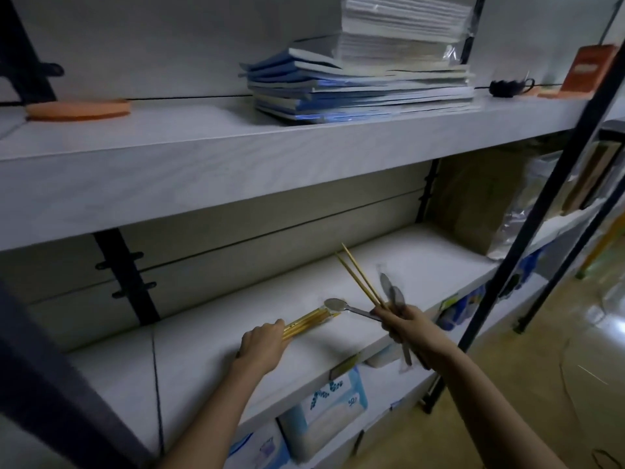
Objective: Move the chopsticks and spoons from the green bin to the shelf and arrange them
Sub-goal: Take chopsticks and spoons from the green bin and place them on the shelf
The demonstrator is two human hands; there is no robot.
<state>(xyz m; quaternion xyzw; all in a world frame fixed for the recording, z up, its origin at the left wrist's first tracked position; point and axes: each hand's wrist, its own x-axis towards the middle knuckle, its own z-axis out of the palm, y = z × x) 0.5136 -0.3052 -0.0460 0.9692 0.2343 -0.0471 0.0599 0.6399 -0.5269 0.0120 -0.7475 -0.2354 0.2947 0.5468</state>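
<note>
Placing step: left hand [262,343] grips chopstick bundle [306,322] on shelf [209,353], frame centre; right hand [404,324] clutches chopsticks [358,277], spoons [392,292]. Next: release bundle, align.

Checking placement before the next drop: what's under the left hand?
Yellow chopsticks stick out from under the left hand, lying on the shelf. Their near ends are covered by the hand.
</note>
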